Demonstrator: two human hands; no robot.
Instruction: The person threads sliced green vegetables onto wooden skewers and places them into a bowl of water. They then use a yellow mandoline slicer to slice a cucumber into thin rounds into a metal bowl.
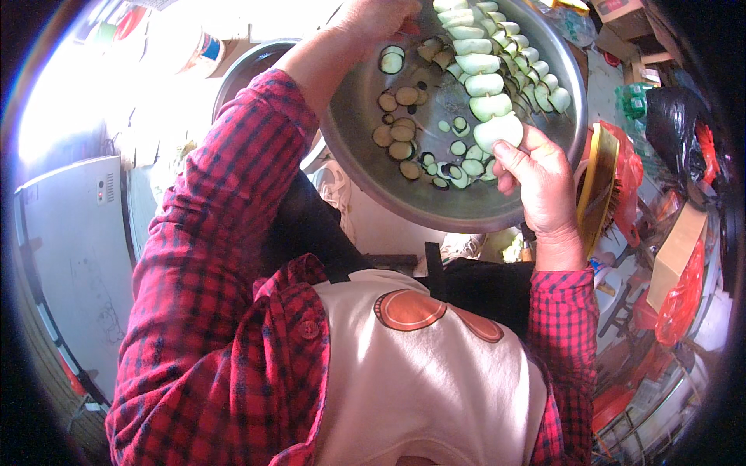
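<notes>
My right hand [539, 172] pinches the lowest slice of a long skewer of pale green vegetable slices [481, 86] between thumb and fingers. The skewer runs up to the picture's top edge. My left hand [382, 17] is at the top edge, near the skewer's upper part; its fingers are partly cut off and blurred, and its hold cannot be made out. Both hands are over a large round metal basin [379, 201]. More skewered slices [539, 76] lie at the basin's right side. Loose round slices [402, 131], some brownish and some pale green with dark rims, lie on its bottom.
A second metal bowl [245, 67] stands left of the basin, behind my left forearm. Right of the basin are a yellow-edged brush [597, 186], red plastic bags [626, 175], a black bag [673, 128] and a cardboard box [679, 250]. A white appliance [76, 250] stands far left.
</notes>
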